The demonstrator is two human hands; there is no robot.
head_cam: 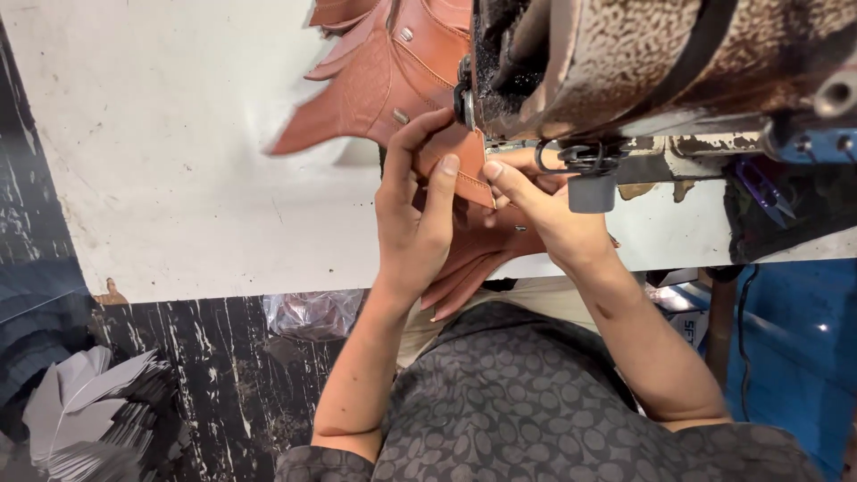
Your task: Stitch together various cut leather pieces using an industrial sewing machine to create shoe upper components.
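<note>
A brown leather piece [393, 76] with stitching and metal rivets lies on the white table [178, 152] and runs under the head of a worn sewing machine [643, 62]. My left hand [412, 210] presses flat on the leather just left of the needle area, fingers stretched up along its edge. My right hand [536, 210] pinches the leather's stitched edge right beside the presser foot [500, 147]. More of the leather hangs off the table's near edge between my arms [464, 272].
A purple thread snip [768, 192] lies on the machine base at the right. A clear plastic bag [312, 312] hangs below the table edge. A stack of grey cut pieces [89, 411] sits at the lower left on a dark floor.
</note>
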